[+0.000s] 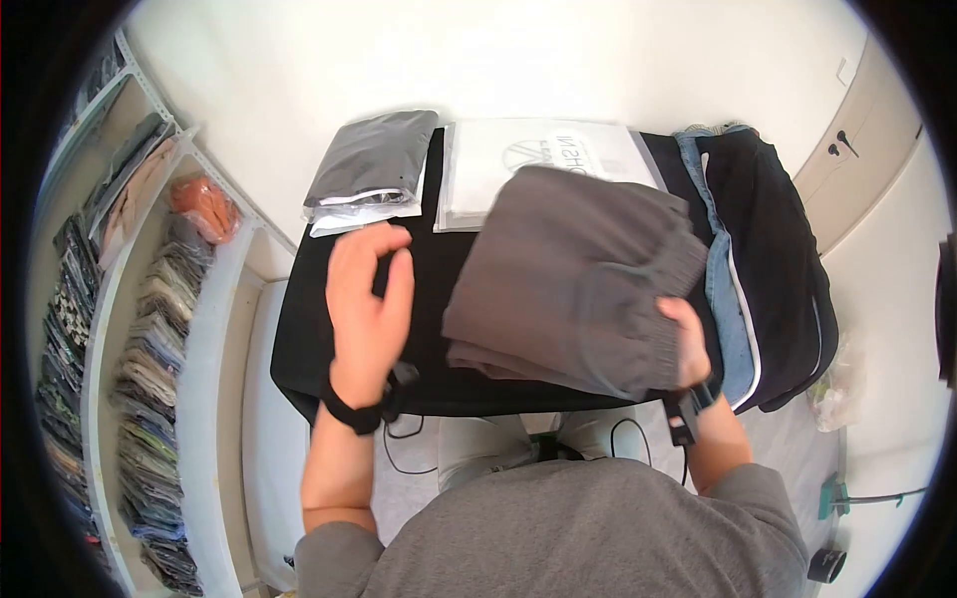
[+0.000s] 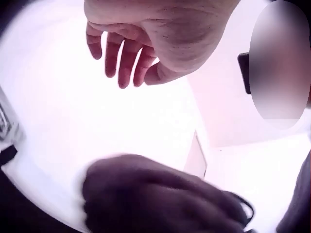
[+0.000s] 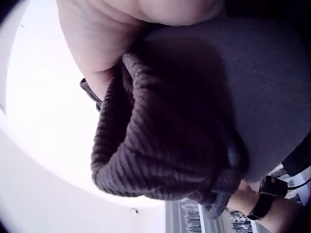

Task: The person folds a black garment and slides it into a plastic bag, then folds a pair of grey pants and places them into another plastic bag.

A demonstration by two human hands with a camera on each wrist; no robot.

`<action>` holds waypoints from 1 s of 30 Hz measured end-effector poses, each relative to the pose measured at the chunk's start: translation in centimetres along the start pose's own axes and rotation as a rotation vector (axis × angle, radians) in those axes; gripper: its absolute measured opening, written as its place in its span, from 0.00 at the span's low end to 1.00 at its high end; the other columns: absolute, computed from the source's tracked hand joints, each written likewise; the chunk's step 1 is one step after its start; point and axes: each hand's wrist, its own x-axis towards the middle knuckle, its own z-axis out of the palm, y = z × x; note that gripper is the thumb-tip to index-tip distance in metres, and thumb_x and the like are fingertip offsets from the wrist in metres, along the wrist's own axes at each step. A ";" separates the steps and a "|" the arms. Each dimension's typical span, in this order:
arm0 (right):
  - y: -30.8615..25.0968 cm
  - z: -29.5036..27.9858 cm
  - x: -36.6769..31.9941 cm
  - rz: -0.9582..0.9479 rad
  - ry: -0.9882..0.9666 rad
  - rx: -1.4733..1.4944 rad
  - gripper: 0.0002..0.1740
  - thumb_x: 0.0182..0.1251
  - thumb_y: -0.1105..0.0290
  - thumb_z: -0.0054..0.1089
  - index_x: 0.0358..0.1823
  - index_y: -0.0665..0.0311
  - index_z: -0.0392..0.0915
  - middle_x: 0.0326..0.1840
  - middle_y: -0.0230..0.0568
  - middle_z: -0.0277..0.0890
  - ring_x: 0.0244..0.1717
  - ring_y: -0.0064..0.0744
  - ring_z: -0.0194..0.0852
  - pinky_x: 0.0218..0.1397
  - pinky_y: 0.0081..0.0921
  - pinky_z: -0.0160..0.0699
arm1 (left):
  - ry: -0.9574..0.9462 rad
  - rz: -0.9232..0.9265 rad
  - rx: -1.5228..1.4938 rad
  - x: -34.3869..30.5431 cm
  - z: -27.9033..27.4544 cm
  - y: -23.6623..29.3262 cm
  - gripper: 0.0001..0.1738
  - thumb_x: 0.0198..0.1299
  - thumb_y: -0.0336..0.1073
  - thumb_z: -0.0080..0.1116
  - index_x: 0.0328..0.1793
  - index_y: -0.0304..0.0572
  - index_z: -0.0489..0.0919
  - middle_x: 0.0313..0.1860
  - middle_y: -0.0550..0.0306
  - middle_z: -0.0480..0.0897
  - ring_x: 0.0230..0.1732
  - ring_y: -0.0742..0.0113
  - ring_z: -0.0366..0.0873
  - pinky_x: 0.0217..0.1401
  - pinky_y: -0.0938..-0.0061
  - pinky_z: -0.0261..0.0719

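Observation:
My right hand (image 1: 690,349) grips a folded pair of grey-brown pants (image 1: 568,274) by the elastic waistband, the thumb lying on top and the other fingers hidden beneath. The bundle is held up over the black-covered table (image 1: 419,299). In the right wrist view the ribbed waistband (image 3: 141,160) gapes close to that hand. My left hand (image 1: 367,294) is raised to the left of the pants and holds nothing. Its fingers hang relaxed and spread in the left wrist view, apart from the dark cloth below.
At the table's back left lies a bagged grey garment (image 1: 374,159). Flat white plastic packaging (image 1: 478,169) with printing lies beside it. Blue denim (image 1: 733,309) and black clothing (image 1: 773,239) cover the right end. Shelves (image 1: 110,289) of bagged clothes line the left wall.

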 end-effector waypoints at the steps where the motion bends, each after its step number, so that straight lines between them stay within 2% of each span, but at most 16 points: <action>1: -0.3 -1.2 -1.7 -0.098 -0.003 -0.007 0.29 0.60 0.65 0.56 0.63 0.71 0.68 0.57 0.52 0.77 0.54 0.46 0.78 0.63 0.43 0.75 | -0.056 0.016 0.077 0.9 0.4 -1.1 0.10 0.55 0.26 0.59 0.44 0.37 0.79 0.43 0.49 0.82 0.48 0.50 0.79 0.53 0.63 0.75; 3: -0.7 -3.5 -4.6 -0.272 0.056 -0.036 0.31 0.59 0.62 0.56 0.63 0.71 0.68 0.57 0.51 0.77 0.55 0.47 0.78 0.63 0.43 0.75 | -0.111 0.033 0.144 2.4 2.3 -3.9 0.10 0.56 0.27 0.59 0.45 0.37 0.79 0.43 0.49 0.82 0.48 0.50 0.79 0.52 0.63 0.75; 4: -0.7 -4.4 -5.9 -0.347 0.119 -0.054 0.32 0.59 0.61 0.55 0.63 0.71 0.67 0.57 0.51 0.77 0.55 0.47 0.78 0.63 0.43 0.75 | -0.217 0.012 0.136 2.7 3.9 -5.6 0.11 0.57 0.28 0.59 0.46 0.37 0.79 0.43 0.48 0.82 0.49 0.49 0.78 0.52 0.62 0.75; 5: -0.6 -4.9 -7.1 -0.362 0.161 -0.018 0.31 0.60 0.64 0.55 0.64 0.72 0.67 0.58 0.52 0.76 0.56 0.48 0.77 0.63 0.43 0.75 | -0.323 -0.006 0.127 2.8 5.5 -7.3 0.12 0.57 0.29 0.59 0.47 0.37 0.79 0.43 0.47 0.82 0.50 0.48 0.78 0.52 0.60 0.76; 6: -0.9 -5.7 -7.9 -0.372 0.166 -0.019 0.31 0.60 0.64 0.55 0.64 0.72 0.67 0.58 0.52 0.76 0.56 0.48 0.77 0.63 0.43 0.75 | -0.324 -0.001 0.117 2.9 7.2 -8.8 0.12 0.57 0.29 0.59 0.47 0.37 0.79 0.43 0.47 0.82 0.50 0.48 0.78 0.52 0.60 0.76; 8: -1.0 -7.7 -8.8 -0.263 0.461 -0.086 0.29 0.61 0.68 0.55 0.63 0.73 0.66 0.58 0.53 0.75 0.56 0.49 0.77 0.63 0.44 0.76 | -0.607 -0.043 0.259 2.6 10.5 -11.4 0.15 0.56 0.29 0.58 0.51 0.38 0.77 0.46 0.46 0.80 0.52 0.47 0.77 0.53 0.58 0.76; 12: 0.4 -11.2 -8.9 -0.283 0.470 -0.058 0.25 0.63 0.71 0.55 0.61 0.73 0.67 0.57 0.52 0.75 0.53 0.48 0.79 0.59 0.43 0.80 | -0.631 0.099 0.373 0.2 14.7 -15.8 0.16 0.55 0.27 0.56 0.52 0.38 0.75 0.50 0.43 0.77 0.52 0.44 0.77 0.55 0.55 0.76; 13: 0.4 -11.5 -9.0 -0.278 0.438 -0.044 0.25 0.63 0.70 0.55 0.61 0.73 0.68 0.56 0.52 0.76 0.53 0.47 0.79 0.59 0.42 0.80 | -0.645 0.038 0.405 -0.3 15.5 -17.0 0.17 0.55 0.26 0.55 0.52 0.38 0.74 0.50 0.42 0.75 0.52 0.42 0.76 0.54 0.55 0.76; 15: 0.6 -10.8 -8.9 -0.313 0.446 -0.052 0.25 0.63 0.70 0.55 0.60 0.73 0.68 0.56 0.52 0.77 0.53 0.46 0.79 0.59 0.41 0.80 | -0.641 -0.052 0.378 -0.5 15.9 -17.0 0.16 0.54 0.24 0.53 0.51 0.37 0.73 0.51 0.38 0.73 0.50 0.40 0.76 0.53 0.54 0.77; 16: 0.6 -10.5 -8.8 -0.328 0.453 -0.067 0.25 0.63 0.70 0.55 0.60 0.73 0.68 0.55 0.52 0.77 0.53 0.46 0.79 0.59 0.41 0.80 | -0.630 -0.023 0.409 -0.5 15.8 -16.8 0.14 0.55 0.25 0.54 0.49 0.38 0.75 0.48 0.40 0.75 0.48 0.41 0.77 0.52 0.55 0.77; 18: 0.4 -10.5 -8.9 -0.323 0.442 -0.068 0.25 0.63 0.70 0.56 0.60 0.73 0.69 0.55 0.52 0.77 0.53 0.46 0.79 0.59 0.40 0.80 | -0.702 0.045 0.419 0.2 15.6 -16.6 0.08 0.55 0.26 0.56 0.41 0.37 0.79 0.44 0.42 0.77 0.46 0.44 0.78 0.50 0.56 0.78; 19: 0.5 -10.6 -8.9 -0.305 0.437 -0.075 0.25 0.62 0.70 0.56 0.60 0.73 0.69 0.55 0.52 0.77 0.53 0.45 0.80 0.59 0.40 0.80 | -0.666 0.064 0.485 0.3 15.6 -16.4 0.04 0.55 0.29 0.57 0.34 0.38 0.81 0.37 0.46 0.79 0.46 0.48 0.78 0.48 0.58 0.79; 24: 0.7 -10.6 -8.8 -0.312 0.394 -0.051 0.25 0.62 0.70 0.56 0.60 0.73 0.69 0.55 0.52 0.77 0.53 0.45 0.80 0.59 0.40 0.80 | -0.632 0.196 0.607 0.9 15.5 -15.0 0.06 0.54 0.31 0.56 0.31 0.38 0.82 0.30 0.49 0.81 0.40 0.51 0.81 0.43 0.59 0.80; 26: 1.1 -9.7 -9.0 -0.337 0.393 -0.033 0.25 0.61 0.70 0.56 0.59 0.73 0.69 0.55 0.52 0.77 0.52 0.45 0.80 0.59 0.40 0.80 | -0.598 0.245 0.613 0.9 15.4 -11.2 0.07 0.54 0.33 0.55 0.28 0.39 0.80 0.27 0.48 0.82 0.31 0.50 0.82 0.36 0.60 0.81; 29: 0.8 -6.2 -10.4 -0.454 0.493 -0.032 0.26 0.60 0.70 0.56 0.60 0.73 0.69 0.55 0.51 0.77 0.51 0.46 0.80 0.58 0.40 0.80 | -0.688 0.197 0.564 -0.6 16.0 -7.0 0.07 0.54 0.34 0.55 0.28 0.40 0.79 0.25 0.48 0.82 0.28 0.49 0.83 0.30 0.59 0.81; 30: 0.1 -4.3 -11.2 -0.576 0.504 -0.086 0.26 0.60 0.69 0.56 0.60 0.73 0.69 0.55 0.50 0.78 0.51 0.46 0.80 0.58 0.40 0.80 | -0.709 0.212 0.517 -1.0 15.8 -5.1 0.06 0.53 0.33 0.55 0.28 0.40 0.78 0.24 0.48 0.82 0.27 0.49 0.83 0.28 0.58 0.80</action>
